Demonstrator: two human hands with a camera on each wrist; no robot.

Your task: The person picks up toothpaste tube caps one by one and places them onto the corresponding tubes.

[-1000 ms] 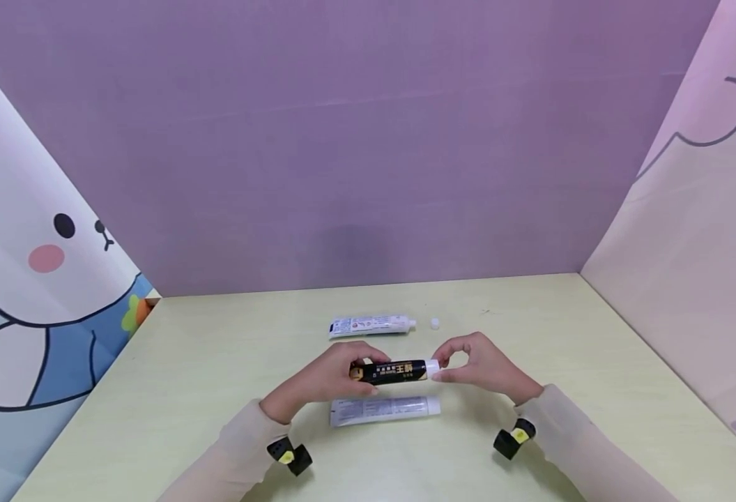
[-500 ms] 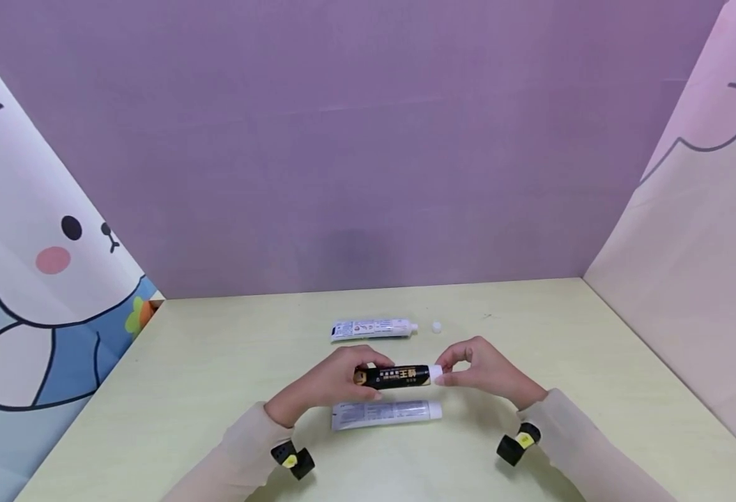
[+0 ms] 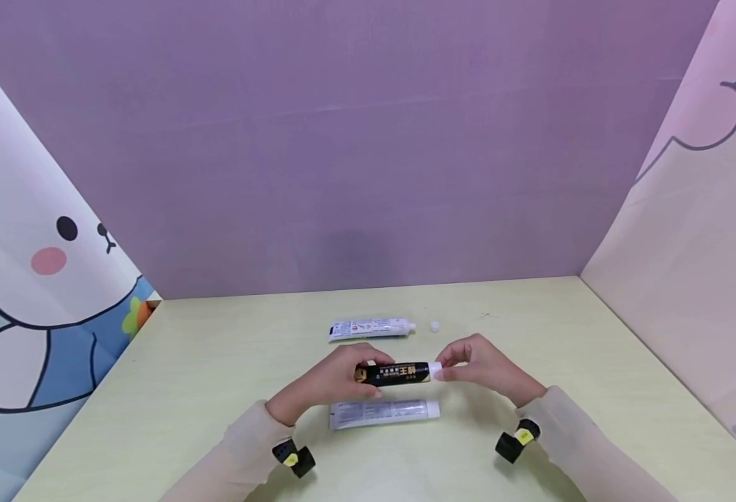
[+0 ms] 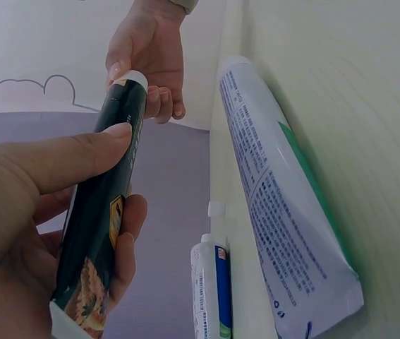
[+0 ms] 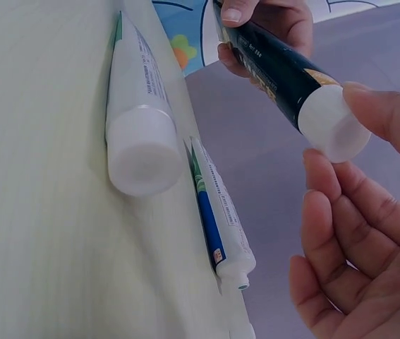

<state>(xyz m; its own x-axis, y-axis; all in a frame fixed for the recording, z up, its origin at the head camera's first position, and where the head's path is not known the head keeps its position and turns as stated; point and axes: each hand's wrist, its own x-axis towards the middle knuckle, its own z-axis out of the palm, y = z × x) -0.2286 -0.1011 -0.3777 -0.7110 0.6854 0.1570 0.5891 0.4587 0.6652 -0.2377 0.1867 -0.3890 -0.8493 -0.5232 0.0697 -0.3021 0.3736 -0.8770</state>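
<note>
A black toothpaste tube [image 3: 399, 374] with gold lettering is held level above the table. My left hand [image 3: 343, 374] grips its body near the tail, thumb on one side and fingers on the other, as the left wrist view shows. With thumb and fingertips, my right hand [image 3: 484, 366] pinches the tube's white cap [image 5: 335, 123], which sits on the tube's end. Nearer to me lies a white toothpaste tube [image 3: 383, 413] with its cap on. Beyond the hands, another white tube [image 3: 371, 328] lies with its nozzle bare, and a small white cap [image 3: 434, 326] rests just right of it.
The pale table [image 3: 230, 348] meets a purple back wall [image 3: 355, 153]. Printed side panels stand at both sides, with a cartoon rabbit [image 3: 48, 230] on the left one. Each wrist wears a small black camera [image 3: 294, 458].
Both hands and the black tube have stayed nearly in place, with a very slight shift to the right. My right fingers keep their pinch on the cap. The other tubes lie as before.
</note>
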